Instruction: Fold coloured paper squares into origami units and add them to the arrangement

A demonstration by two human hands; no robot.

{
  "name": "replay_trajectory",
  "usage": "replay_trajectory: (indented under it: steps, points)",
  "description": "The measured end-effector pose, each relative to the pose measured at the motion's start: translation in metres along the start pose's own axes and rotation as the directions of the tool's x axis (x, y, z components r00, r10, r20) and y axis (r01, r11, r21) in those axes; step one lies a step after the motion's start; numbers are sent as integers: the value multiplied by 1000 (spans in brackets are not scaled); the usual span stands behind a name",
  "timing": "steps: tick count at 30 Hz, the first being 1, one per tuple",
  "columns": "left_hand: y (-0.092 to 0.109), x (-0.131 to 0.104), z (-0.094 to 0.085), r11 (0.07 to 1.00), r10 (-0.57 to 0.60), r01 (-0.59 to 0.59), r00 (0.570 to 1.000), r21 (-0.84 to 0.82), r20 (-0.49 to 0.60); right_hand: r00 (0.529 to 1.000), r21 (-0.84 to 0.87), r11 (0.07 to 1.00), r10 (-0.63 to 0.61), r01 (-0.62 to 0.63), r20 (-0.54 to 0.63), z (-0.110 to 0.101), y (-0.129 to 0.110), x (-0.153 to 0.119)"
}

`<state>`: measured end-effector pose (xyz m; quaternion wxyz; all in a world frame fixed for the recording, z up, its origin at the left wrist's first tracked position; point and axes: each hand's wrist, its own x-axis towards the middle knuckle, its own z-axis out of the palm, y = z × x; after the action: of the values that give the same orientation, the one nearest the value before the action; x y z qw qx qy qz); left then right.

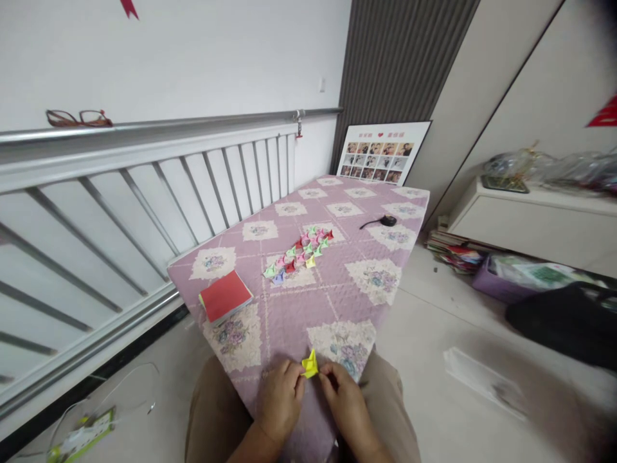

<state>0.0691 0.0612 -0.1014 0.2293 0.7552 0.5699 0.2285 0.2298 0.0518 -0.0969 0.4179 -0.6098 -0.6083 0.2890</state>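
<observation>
Where the white radiator [144, 153] runs along the wall [216, 58] on our left, we have the surface [289, 315] close beside it, covered in purple cloth [332, 292] with pale flowered patches [376, 280], its near corner pointing between our knees [390, 382]. At its far end we see a framed board [385, 135] of small photos [369, 159], leaning back. Our left hand [279, 399] and right hand [347, 402] are both at the near corner, side by side with a small gap between them. Toward the left edge, well forward of our left hand, lies a stack of paper [226, 294], red on top. Nearer the middle we have a group of small folded papers [290, 266] in slanting rows, green, pink, red, yellow and pale blue. Farther off to the right rests a small black thing [388, 220], drawn out to a thin end. Then, small and bright, we have the yellow folded paper [310, 365] between our hands; the left grip pinches its left edge and the right grip grasps its lower right corner
</observation>
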Motion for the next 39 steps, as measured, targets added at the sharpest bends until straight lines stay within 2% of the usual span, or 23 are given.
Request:
replay_trajectory:
  steps: [5, 9, 14, 17, 21, 25, 29, 33, 39]
  points:
    - [0, -5, 3, 984, -62, 64, 998, -168, 14, 998, 29, 997, 69, -69, 5, -1, 3, 0]
    - [-19, 2, -6, 963, -133, 102, 985, -248, -111, 997, 21, 997, 75, -75, 2, 1, 4, -3]
    - [-48, 33, -28, 994, -88, 72, 970, -81, -228, 1000, -58, 998, -7, 7, 4, 4, 4, -6]
    - [-54, 54, -32, 994, -96, 107, 972, 38, -214, 994, -129, 986, -98, 104, 53, 5, 3, -7]
    - [-47, 75, -25, 966, -119, 159, 973, 201, -198, 974, -217, 954, -184, 209, 128, 5, 4, -6]
    - [-36, 90, -18, 939, -129, 186, 970, 289, -204, 961, -272, 933, -183, 236, 206, 5, 10, 0]
    - [-33, 104, -13, 919, -135, 204, 967, 337, -215, 958, -270, 936, -163, 226, 236, 6, 15, 7]
    - [-35, 111, -9, 902, -147, 225, 963, 369, -228, 964, -209, 961, -134, 184, 231, 3, 16, 16]
    - [-36, 112, -6, 896, -158, 236, 961, 377, -227, 977, -179, 964, -176, 196, 125, -17, 23, 49]
